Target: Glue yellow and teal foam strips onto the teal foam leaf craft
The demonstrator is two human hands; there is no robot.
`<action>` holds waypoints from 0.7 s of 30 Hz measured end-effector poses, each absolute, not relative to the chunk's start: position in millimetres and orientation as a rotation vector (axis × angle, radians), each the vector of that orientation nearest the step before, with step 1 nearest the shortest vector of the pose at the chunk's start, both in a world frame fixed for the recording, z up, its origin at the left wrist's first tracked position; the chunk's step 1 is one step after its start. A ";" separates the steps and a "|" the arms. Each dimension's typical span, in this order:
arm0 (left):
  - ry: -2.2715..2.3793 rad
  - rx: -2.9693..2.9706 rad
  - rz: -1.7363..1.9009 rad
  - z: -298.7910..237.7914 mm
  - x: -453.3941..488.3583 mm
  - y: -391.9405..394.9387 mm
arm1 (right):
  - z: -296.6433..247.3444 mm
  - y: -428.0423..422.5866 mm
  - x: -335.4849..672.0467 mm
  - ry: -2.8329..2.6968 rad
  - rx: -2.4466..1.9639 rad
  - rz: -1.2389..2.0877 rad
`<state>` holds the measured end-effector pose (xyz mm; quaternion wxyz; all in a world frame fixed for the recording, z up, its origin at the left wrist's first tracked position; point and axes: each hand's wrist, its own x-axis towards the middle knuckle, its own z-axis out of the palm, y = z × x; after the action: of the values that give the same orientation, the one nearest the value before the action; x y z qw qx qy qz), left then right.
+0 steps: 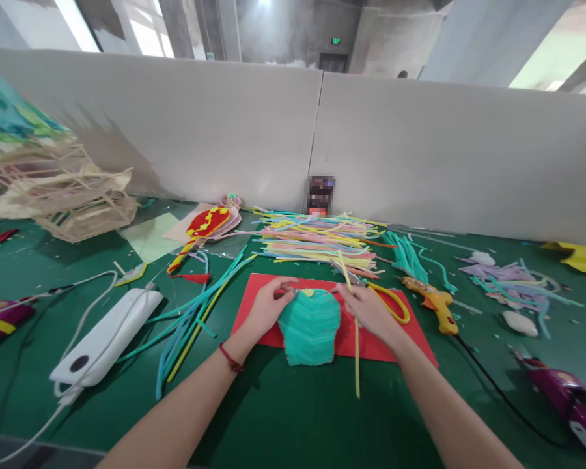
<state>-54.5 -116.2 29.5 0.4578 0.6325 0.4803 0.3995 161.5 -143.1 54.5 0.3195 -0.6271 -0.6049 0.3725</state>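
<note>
A teal foam piece (310, 326), built up from strips, lies on a red sheet (254, 303) on the green table. My left hand (267, 306) rests at its upper left edge, fingers pinched on the piece's top. My right hand (368, 309) is at the upper right edge, fingers closed around yellow-handled scissors (393, 303) and a long yellow strip (356, 355) that runs down past the red sheet. A small yellow bit shows at the piece's top between my hands.
A pile of coloured foam strips (317, 241) lies behind the red sheet. An orange glue gun (434, 303) sits to the right, a white power bank (107, 335) with cable to the left, teal strips (190, 319) beside it. A wooden frame (78, 202) stands far left, a grey partition behind.
</note>
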 end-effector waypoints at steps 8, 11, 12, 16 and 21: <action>1.142 1.584 0.908 30.6 -53.9 -116.1 | 26.1 -152.5 153.2 -1.299 -1.493 1.324; 1.121 1.594 0.858 32.7 -52.3 -119.4 | 24.3 -151.5 154.2 -1.236 -1.458 1.343; 1.115 1.588 0.841 33.4 -51.7 -120.6 | 24.4 -151.5 155.0 -1.232 -1.457 1.333; 1.121 1.555 0.824 34.8 -50.0 -123.4 | 26.8 -152.5 158.0 -1.255 -1.493 1.270; 1.175 1.512 0.863 34.8 -51.2 -122.2 | 27.6 -152.9 159.2 -1.170 -1.523 1.183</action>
<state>-51.2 -122.2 34.8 0.4973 0.6245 0.4854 0.3565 159.2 -152.9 27.6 0.4287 -0.6100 -0.4687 0.4738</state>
